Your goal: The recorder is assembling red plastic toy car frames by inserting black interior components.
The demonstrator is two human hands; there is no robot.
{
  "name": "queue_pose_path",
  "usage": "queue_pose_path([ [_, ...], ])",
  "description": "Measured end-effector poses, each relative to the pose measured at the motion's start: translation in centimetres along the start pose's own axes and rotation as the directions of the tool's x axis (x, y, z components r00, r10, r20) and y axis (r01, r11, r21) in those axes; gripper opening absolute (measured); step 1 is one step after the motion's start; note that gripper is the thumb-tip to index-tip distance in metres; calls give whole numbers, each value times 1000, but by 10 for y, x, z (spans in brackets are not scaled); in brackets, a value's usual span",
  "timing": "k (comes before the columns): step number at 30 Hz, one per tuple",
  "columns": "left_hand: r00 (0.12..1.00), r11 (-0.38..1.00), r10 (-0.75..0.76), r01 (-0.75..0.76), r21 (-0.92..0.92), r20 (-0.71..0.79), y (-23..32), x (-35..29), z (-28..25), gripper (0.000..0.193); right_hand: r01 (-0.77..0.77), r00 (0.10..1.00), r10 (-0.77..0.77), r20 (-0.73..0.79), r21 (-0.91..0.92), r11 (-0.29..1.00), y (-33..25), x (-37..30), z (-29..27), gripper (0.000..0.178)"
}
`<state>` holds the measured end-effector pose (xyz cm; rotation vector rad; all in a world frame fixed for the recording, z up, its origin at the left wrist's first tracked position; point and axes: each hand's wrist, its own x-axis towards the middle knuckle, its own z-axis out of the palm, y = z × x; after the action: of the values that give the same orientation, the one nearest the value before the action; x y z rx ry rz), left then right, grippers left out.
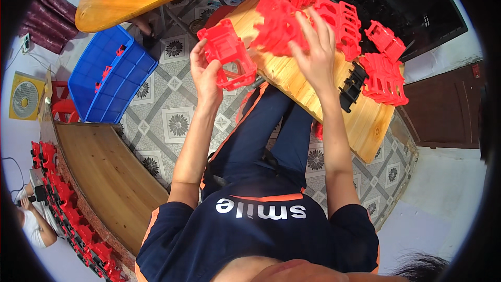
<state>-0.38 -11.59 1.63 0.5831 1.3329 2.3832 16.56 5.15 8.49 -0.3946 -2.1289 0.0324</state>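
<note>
My left hand (207,75) is closed around the edge of a red plastic housing (225,47), holding it up at the left end of the wooden table (334,99). The housing has a shallow tray-like half and an open window in its lower part. Over the table, my right hand (317,57) has its fingers stretched out and apart. Beside those fingers is a red plastic part (276,28), smeared by motion; whether they touch it I cannot tell. A black plastic bracket (353,87) lies to the right of my right forearm.
Stacked red frames (342,26) cover the table's far side, with more red frames (383,78) at its right end. A large dark screen (407,10) stands behind. A blue crate (112,75) sits left on the tiled floor. Rows of red parts (68,203) line the lower left, near another person (36,224).
</note>
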Motion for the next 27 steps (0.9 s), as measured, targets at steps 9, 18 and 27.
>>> queue_pose_path([
  [9, 941, 967, -14, 98, -234, 337, 16, -72, 6, 84, -45, 998, 56, -27, 311, 949, -97, -75, -54, 45],
  [18, 868, 990, 25, 48, -135, 496, -21, -116, 49, 126, -200, 980, 180, 88, 531, 824, -91, -77, -102, 32],
  [27, 656, 535, -494, 747, -395, 571, -24, -128, 36, 95, -487, 848, 519, 102, -236, 841, 45, -133, -108, 27],
])
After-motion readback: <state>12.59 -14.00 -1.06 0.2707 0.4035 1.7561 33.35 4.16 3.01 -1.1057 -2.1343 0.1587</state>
